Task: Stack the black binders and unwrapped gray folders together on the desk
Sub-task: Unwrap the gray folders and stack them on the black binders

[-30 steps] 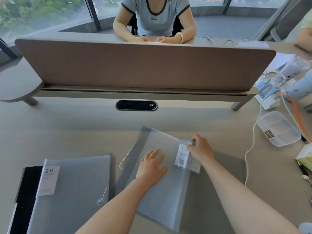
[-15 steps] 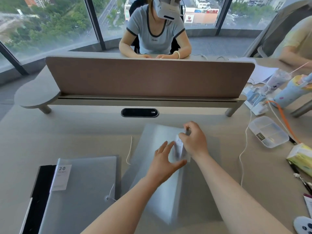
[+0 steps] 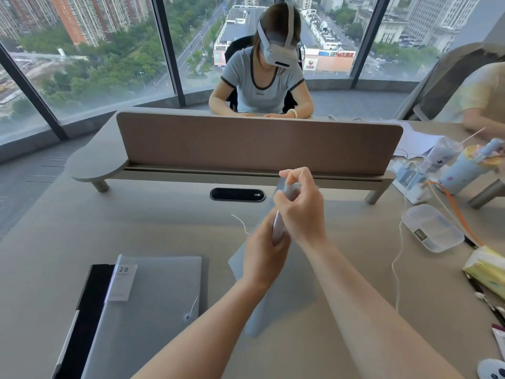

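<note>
Fingers (image 3: 293, 177) of the right hand (image 3: 303, 214) are pinched shut on the upper edge of a translucent gray folder (image 3: 287, 283), lifted off the worktop (image 3: 136, 228) and seen almost edge-on; the left hand (image 3: 263, 258) is closed on the same edge lower down, thumb and fingers clamping a white label strip (image 3: 277, 228) against it. The sheet hangs down from both hands toward the near edge, its lower corner close to the worktop — whether it touches there cannot be told. To the left lies a second gray folder (image 3: 153, 310), flat, carrying a white label (image 3: 121, 280) marked "20" and a string-and-button fastener (image 3: 188, 314); it rests on a black binder (image 3: 87, 310) that shows along its left side. A clear plastic box (image 3: 433, 228) sits well to the right, with white cables (image 3: 396, 263) trailing beside it. Behind stands a brown divider panel (image 3: 259, 143) — a person wearing a headset sits beyond it.
</note>
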{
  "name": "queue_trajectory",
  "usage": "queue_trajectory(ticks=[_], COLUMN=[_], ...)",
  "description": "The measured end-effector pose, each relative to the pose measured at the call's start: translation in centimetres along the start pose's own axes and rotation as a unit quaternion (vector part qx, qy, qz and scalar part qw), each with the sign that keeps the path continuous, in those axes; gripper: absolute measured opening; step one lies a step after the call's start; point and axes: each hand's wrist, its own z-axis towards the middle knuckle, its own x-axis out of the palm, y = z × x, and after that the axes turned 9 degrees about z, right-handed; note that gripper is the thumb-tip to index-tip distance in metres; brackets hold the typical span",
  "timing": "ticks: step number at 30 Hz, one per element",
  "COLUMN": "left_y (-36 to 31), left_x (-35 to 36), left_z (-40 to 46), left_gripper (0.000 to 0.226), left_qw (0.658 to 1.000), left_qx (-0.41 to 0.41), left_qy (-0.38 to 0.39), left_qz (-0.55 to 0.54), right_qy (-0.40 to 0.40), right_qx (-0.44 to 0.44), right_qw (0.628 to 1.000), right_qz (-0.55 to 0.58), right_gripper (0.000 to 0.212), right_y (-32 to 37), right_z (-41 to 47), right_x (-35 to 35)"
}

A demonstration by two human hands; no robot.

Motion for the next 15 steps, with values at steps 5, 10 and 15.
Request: queue_trajectory(ticks=[5,10,15], left_y=[-0.2,-0.7,-1.0], left_x=[-2.2,-5.0,-7.3], left_z=[0.5,1.0,1.6], left_gripper=[0.014,0.01,0.022], left_qw=[0.998,0.993,0.982], left_qx=[-0.006,0.003,-0.028], left_qy=[-0.043,-0.055,-0.069], left_qz=[-0.051,-0.106,-0.173], right_qy=[0.006,-0.05,-0.074], right_qx=[-0.021,0.034,0.117], right_qw=[1.0,0.998,0.99], right_qz=[0.02,0.029,0.001], right_gripper=[0.021,0.029,0.048], right_y=[0.7,-2.0,-4.9], right_z=[-0.3,-0.9,-1.8], right_x=[0.7,0.3,-1.1])
